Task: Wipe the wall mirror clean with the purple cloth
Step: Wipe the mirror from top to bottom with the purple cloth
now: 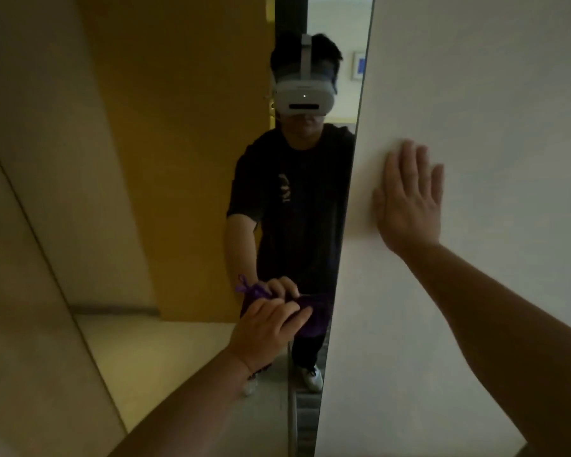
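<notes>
Left hand [271, 328] presses the bunched cloth [312, 316] flat-fingered against the lower mirror [192, 159]; right hand [409, 199] splayed on wall [491, 94]; cloth likely soft, light, best pinned by fingertips.

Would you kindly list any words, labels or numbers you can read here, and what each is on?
None can be read.
Pale print on the black T-shirt reflected in the mirror: too blurred to read.
Framed picture in the reflection: too small to tell.
</notes>
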